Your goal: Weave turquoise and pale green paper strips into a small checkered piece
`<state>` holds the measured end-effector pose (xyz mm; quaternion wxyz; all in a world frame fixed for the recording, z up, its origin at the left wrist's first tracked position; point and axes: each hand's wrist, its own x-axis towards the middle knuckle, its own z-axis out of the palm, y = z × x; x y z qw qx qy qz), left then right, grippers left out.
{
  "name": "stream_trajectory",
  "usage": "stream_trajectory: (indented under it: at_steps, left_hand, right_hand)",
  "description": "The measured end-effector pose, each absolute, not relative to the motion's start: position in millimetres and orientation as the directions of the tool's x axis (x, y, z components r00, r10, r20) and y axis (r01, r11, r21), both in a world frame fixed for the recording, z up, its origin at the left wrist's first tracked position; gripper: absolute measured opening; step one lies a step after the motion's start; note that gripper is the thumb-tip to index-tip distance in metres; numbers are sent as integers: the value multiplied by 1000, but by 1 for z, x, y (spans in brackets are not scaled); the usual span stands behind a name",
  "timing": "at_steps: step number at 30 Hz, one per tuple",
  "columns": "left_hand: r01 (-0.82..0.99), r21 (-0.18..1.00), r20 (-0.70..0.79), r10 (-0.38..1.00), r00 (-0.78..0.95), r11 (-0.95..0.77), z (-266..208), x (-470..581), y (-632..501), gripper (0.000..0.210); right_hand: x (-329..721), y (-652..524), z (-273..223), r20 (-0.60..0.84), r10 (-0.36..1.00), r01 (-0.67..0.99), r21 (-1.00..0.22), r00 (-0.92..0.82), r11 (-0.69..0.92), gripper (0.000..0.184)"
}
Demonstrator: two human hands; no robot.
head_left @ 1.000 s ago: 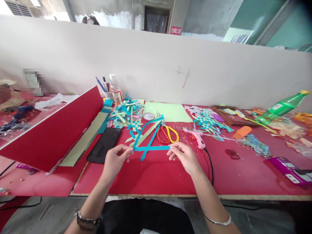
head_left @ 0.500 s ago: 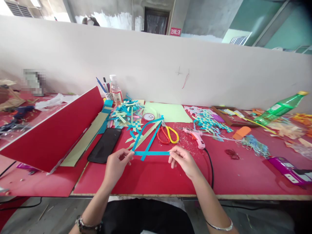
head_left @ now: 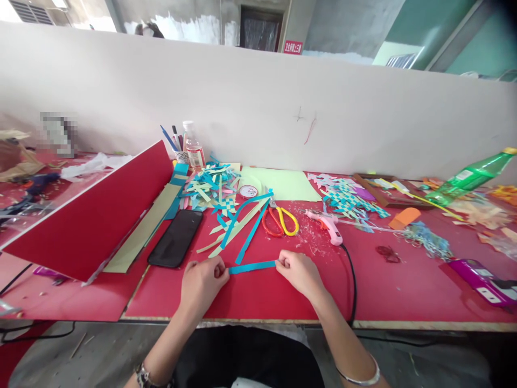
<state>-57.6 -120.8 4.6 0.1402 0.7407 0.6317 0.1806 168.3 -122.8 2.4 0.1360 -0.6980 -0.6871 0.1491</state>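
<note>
A blue paper strip (head_left: 253, 267) is stretched between my two hands, low over the red tabletop. My left hand (head_left: 205, 277) pinches its left end, fingers curled in. At the strip's right end, slightly higher, my right hand (head_left: 298, 272) is closed on it. Beyond the strip lie loose blue and pale green strips (head_left: 234, 229), fanned out toward me. Scissors (head_left: 280, 221) with one red and one yellow handle rest just past my right hand. A pile of cut blue and green strips (head_left: 212, 186) sits farther back.
Left of my hands lie a black phone (head_left: 175, 238) and a raised red board (head_left: 97, 215). To the right are a pink glue gun (head_left: 329, 225) with a black cord, woven blue-green pieces (head_left: 349, 196) and a green bottle (head_left: 468, 175). A white partition (head_left: 250, 108) stands behind.
Both hands have drawn the blue strip nearer to me, away from the other strips. It now tilts up toward the right, and my fingers have curled more tightly around its ends.
</note>
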Motion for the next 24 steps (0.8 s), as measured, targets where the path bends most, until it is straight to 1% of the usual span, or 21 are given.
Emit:
stream_trajectory:
  at_steps: [3, 6, 8, 9, 12, 14, 16, 18, 20, 21, 24]
  left_hand:
    - [875, 456, 46, 986, 161, -164, 6, -61, -119, 9]
    - [865, 474, 2, 983, 183, -162, 8, -66, -117, 8]
    - [877, 446, 10, 980, 197, -181, 9, -67, -117, 8]
    - [886, 415, 42, 977, 210, -208, 9, -66, -118, 9]
    - [893, 287, 196, 933, 301, -348, 11, -57, -122, 18]
    - [859, 230, 267, 879, 396, -457, 12, -45, -127, 24]
    - [800, 201, 281, 816, 506, -565, 11, -32, -133, 28]
    - [738, 188, 240, 759, 605, -648, 8, -22, -139, 29]
    - [719, 192, 201, 744, 637, -668, 6, -15, -143, 32]
    - [719, 201, 184, 746, 640, -666, 5, -14, -144, 34]
    - [722, 234, 150, 758, 635, -651, 3, -16, -146, 36]
  right_hand:
    - [171, -122, 3, -45, 999, 936, -350, 31, -44, 16]
    - [176, -122, 3, -51, 998, 946, -322, 35, -50, 15]
    - [178, -123, 2, -47, 999, 948, -316, 27, -40, 15]
    - [178, -123, 1, -43, 999, 949, -314, 26, -38, 15]
    - [178, -125, 0, -25, 999, 951, -307, 30, -36, 15]
    - [178, -123, 1, -15, 1000, 954, -298, 16, -20, 16]
    - [177, -118, 5, 12, 1000, 956, -292, -12, 15, 15]
    - [175, -107, 14, 69, 996, 956, -281, -62, 79, 12]
    - [171, -92, 23, 137, 980, 957, -231, -144, 173, 17]
    - [168, -83, 27, 157, 968, 958, -182, -195, 222, 21]
    - [157, -55, 30, 140, 936, 943, -35, -322, 330, 33]
